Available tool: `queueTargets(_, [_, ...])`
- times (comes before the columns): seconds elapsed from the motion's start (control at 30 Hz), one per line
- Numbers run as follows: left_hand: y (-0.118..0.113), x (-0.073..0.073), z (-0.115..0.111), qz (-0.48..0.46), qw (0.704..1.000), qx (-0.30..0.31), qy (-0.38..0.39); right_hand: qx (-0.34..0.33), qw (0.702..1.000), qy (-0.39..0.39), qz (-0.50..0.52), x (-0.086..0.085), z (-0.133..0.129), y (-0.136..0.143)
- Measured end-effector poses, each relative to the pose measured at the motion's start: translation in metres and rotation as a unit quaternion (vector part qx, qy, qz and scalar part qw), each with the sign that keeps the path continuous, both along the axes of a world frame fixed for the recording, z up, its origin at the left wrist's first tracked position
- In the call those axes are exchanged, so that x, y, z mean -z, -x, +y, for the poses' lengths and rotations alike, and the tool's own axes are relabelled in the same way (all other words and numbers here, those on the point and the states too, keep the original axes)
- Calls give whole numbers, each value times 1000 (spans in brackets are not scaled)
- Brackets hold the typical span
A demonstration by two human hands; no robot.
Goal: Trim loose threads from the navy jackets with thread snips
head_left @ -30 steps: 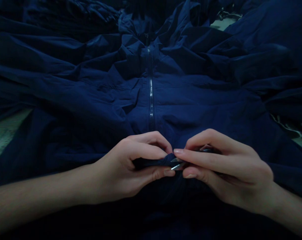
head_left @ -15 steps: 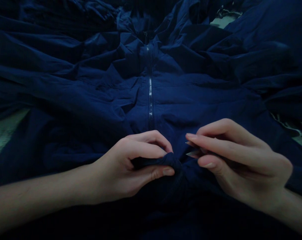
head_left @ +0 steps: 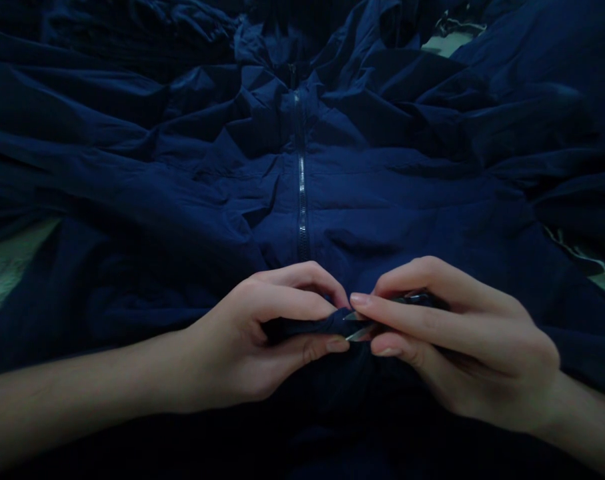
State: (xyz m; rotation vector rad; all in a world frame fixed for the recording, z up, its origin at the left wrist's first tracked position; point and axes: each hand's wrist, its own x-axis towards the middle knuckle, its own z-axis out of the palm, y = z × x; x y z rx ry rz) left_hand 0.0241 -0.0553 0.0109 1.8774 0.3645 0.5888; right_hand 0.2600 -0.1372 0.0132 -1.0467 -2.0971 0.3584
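A dark blue jacket (head_left: pixel 392 183) lies spread out before me, its front zipper (head_left: pixel 303 193) running up the middle. Near the lower end of the zipper, my left hand (head_left: pixel 277 327) pinches a fold of the jacket between thumb and fingers. My right hand (head_left: pixel 462 340) is closed around small thread snips (head_left: pixel 363 331), most of them hidden by the fingers. The two pointed blades stand apart, with their tips at the pinched fold beside my left fingertips. Whether a thread lies between the blades, I cannot tell.
More dark blue fabric (head_left: pixel 547 60) is heaped at the right and along the back. Pale surface (head_left: pixel 17 260) shows at the left edge. Loose light threads (head_left: pixel 577 253) lie at the right, and others at the upper right.
My right hand has moved left with the snips, bringing the blades from a short gap away up to the pinched fold. My left hand has stayed nearly still.
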Motion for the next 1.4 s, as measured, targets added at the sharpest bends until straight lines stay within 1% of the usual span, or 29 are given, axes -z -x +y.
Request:
queueTargets(0.23, [-1, -2, 0, 2, 1000, 0, -1, 1, 1000, -1, 0, 2, -2, -1])
queueTargets(0.37, [-2, -1, 0, 8, 1000, -5, -7, 8, 1000, -5, -3, 0, -3, 0])
queueTargets(0.47, [-1, -1, 1, 6, 1000, -5, -4, 17, 1000, -10, 15, -3, -2, 1])
queueTargets(0.6, [0, 0, 1, 3, 1000, -4, -10, 46, 998, -28, 45, -3, -2, 2])
queueTargets(0.73, [1, -1, 1, 1, 1000, 3, -16, 47, 997, -25, 62, -1, -1, 1])
queueTargets(0.83, [3, -1, 1, -1, 1000, 5, -14, 37, 997, 10, 63, 0, 1, 0])
queueTargets(0.93, [4, -2, 1, 10, 1000, -3, -16, 6, 993, 73, 94, 0, 2, 0])
queueTargets(1.0, [4, -1, 1, 12, 1000, -1, 0, -20, 987, 118, 111, 0, 2, 1])
queueTargets(1.07, [3, -1, 1, 9, 1000, 10, 25, -32, 980, 158, 119, 0, 1, 3])
queueTargets(1.3, [4, -3, 3, 39, 995, 11, 95, -4, 966, 212, 148, 1, -1, 5])
queueTargets(1.4, [6, -10, 3, 49, 986, -5, 158, -5, 945, 249, 214, 2, -2, 5])
